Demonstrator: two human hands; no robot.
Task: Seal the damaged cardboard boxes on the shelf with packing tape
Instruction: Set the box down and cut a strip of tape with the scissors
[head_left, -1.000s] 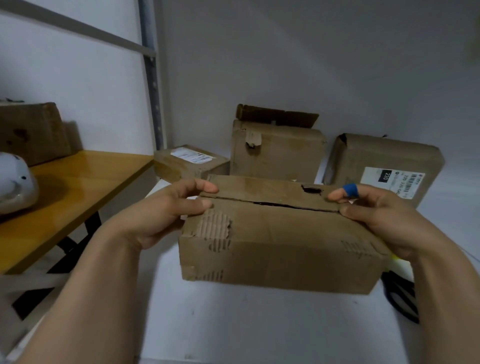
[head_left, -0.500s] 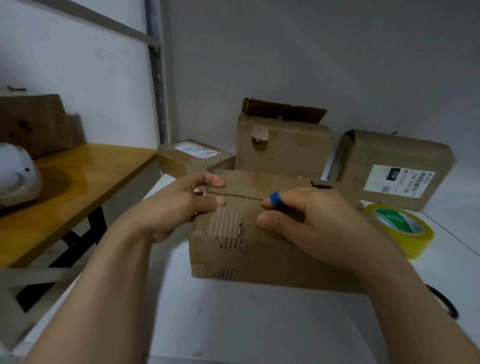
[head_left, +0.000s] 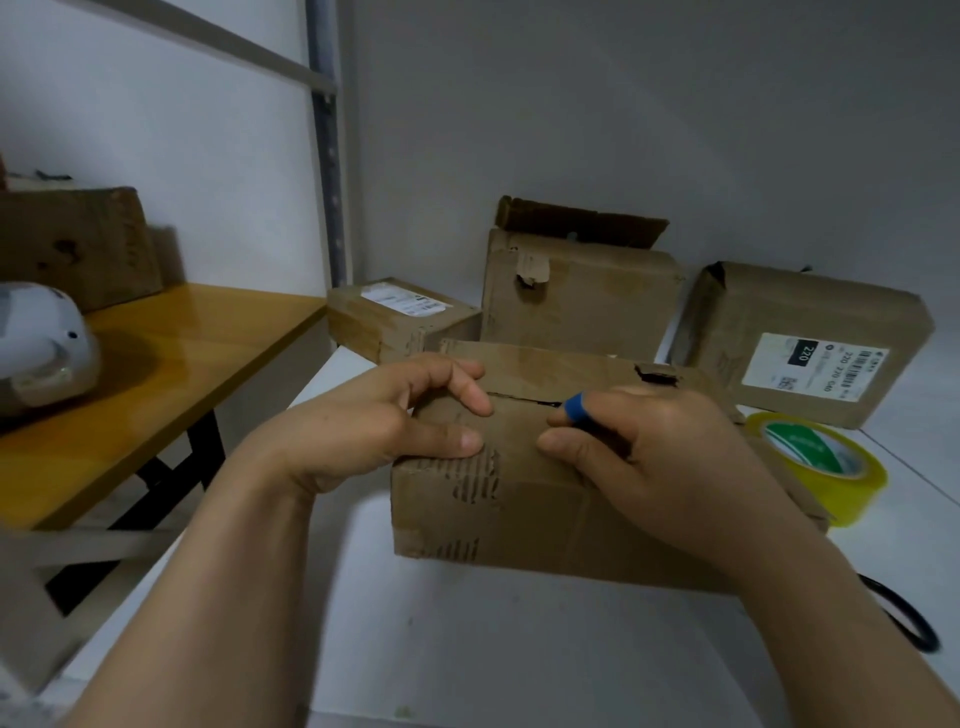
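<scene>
A worn brown cardboard box (head_left: 524, 519) with torn patches on its front stands on the white shelf (head_left: 467, 639). A dark gap runs along the seam between its top flaps. My left hand (head_left: 374, 431) holds the box's top left corner, fingers on the lid and thumb on the front. My right hand (head_left: 660, 457) is curled over the top front edge near the middle. Its index finger, which wears a blue band, lies at the seam, with the thumb on the front face. A yellow roll of packing tape (head_left: 831, 467) lies just right of the box.
Three more cardboard boxes stand at the back: a small labelled one (head_left: 384, 322), a tall one with a raised flap (head_left: 576, 291) and a labelled one (head_left: 779, 322). A black scissors handle (head_left: 904, 618) lies at right. Left, a wooden table (head_left: 156, 374) carries a white device (head_left: 36, 343).
My right hand has slid left along the top seam from the box's right end to near the middle, uncovering the tape roll. The left hand stays at the left corner.
</scene>
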